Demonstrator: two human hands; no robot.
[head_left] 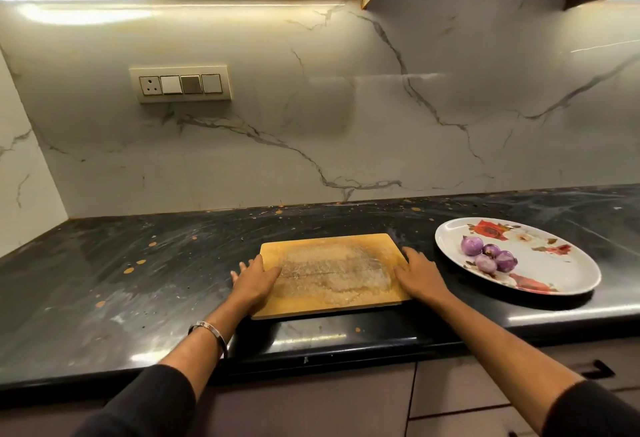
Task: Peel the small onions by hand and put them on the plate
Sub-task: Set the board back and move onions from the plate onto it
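Several small purple peeled onions (489, 257) lie together on a white oval plate (561, 263) with red flower prints, at the right of the black counter. A worn wooden cutting board (329, 270) lies bare in the middle. My left hand (254, 280) rests flat on the board's left edge, fingers straight. On the board's right edge lies my right hand (420, 275), also flat. Neither hand holds anything.
The black speckled counter (138, 280) runs left and right along a marble backsplash, with a switch panel (180, 84) on the wall. Its front edge (311, 350) is close below the board. Cabinet drawers (467, 395) sit underneath.
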